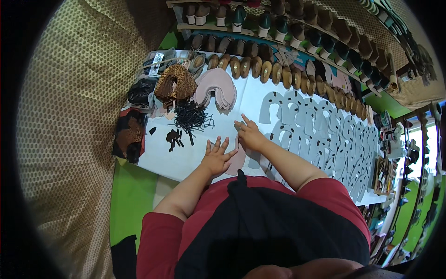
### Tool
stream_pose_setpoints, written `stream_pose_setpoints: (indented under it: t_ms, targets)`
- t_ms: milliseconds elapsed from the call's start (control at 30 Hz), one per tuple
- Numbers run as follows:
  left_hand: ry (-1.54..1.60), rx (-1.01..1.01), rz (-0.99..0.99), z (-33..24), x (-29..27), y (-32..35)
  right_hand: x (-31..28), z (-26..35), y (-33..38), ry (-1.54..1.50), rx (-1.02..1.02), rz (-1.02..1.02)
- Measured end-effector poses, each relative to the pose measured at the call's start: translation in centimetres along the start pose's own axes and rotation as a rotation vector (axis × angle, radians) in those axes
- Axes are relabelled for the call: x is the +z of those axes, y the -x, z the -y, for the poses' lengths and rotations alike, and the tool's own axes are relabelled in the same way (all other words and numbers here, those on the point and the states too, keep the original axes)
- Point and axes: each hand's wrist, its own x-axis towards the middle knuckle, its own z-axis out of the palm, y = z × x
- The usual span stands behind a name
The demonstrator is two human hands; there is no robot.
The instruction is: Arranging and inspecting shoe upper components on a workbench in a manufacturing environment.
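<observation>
My left hand [216,159] lies over the white table with its fingers spread, close to the table's near edge. Its fingertips reach to the side of a pale pink curved piece [238,162] lying flat. At the far end of that piece is my right hand [251,135], its fingers stretched out and resting on or just above it. Neither hand has anything gripped that I can see. Beyond my left hand are a heap of thin black strips [190,116] and several small black pieces [174,138]. A stack of pink U-shaped pieces [215,89] stands farther back.
To the right, rows of grey U-shaped pieces [320,125] with dark patches cover the table [162,160]. Leopard-print pieces [176,83] and a black bag [141,92] lie at the far left. Brown shoe lasts [266,72] line the back, below shelves of shoes [265,24]. A patterned curtain [74,116] hangs left.
</observation>
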Motion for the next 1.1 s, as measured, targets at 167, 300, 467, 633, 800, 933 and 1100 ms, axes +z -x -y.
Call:
stream_pose_setpoints:
  t_ms: [167, 300, 467, 633, 800, 933, 1100]
  targets:
    - [-0.003, -0.003, 0.014, -0.1, -0.2, 0.1, 0.0, -0.1, -0.5, 0.087, 0.002, -0.046]
    - [-0.009, -0.025, 0.034, -0.1, -0.2, 0.1, 0.0, 0.1, -0.7, 0.098, -0.006, -0.018]
    - [-0.013, -0.035, 0.030, -0.2, -0.4, -0.1, 0.4, 0.0, -0.9, 0.119, -0.028, -0.066]
    - [-0.012, 0.009, 0.000, 0.2, 0.3, 0.0, -0.2, 0.0, -0.7, 0.097, -0.035, -0.029]
    - [0.040, -0.007, -0.157, 1.3, 2.6, 0.5, -1.7, 1.1, 0.0, 0.015, -0.002, -0.019]
    - [0.026, 0.018, -0.162, 1.1, 1.8, 0.8, -1.3, 1.7, 1.7, -0.080, -0.012, 0.020]
    - [0.005, 0.084, -0.227, 1.4, 2.1, 1.0, 0.0, 2.8, 3.5, -0.066, -0.081, -0.051]
